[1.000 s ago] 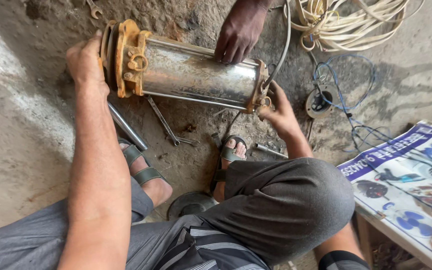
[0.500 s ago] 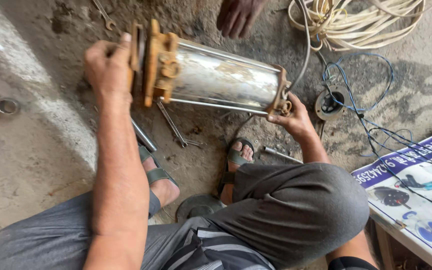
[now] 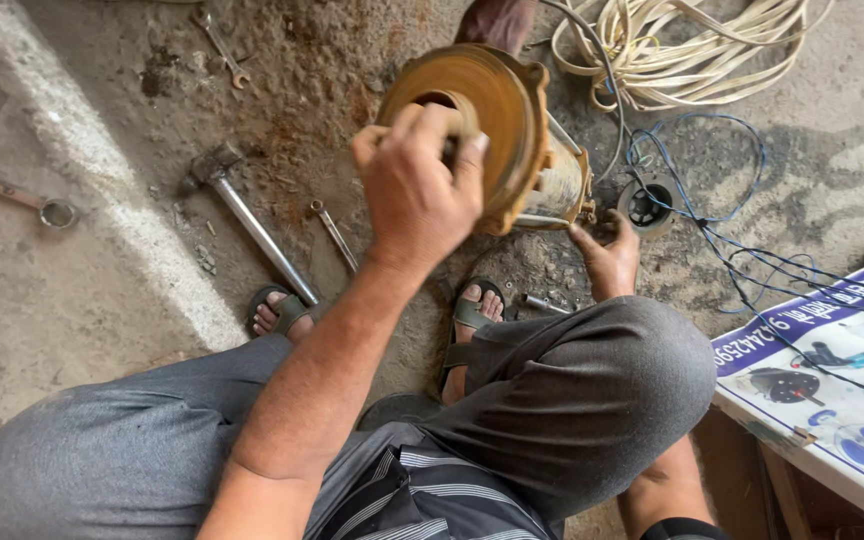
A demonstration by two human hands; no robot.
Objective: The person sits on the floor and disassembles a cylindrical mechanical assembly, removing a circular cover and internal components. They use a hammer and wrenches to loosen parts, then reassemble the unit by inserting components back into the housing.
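On the floor at the far left lay a ring spanner point(image 3: 12, 195), then a long-handled hammer point(image 3: 252, 225). The left hand point(image 3: 420, 185) was cupped, fingers curled over the rusty end flange of the cylindrical pump point(image 3: 507, 140), which was tipped up, its long axis running down and away to the ground. The right hand point(image 3: 607, 258) gripped the low end. Both touched it; the left was higher.
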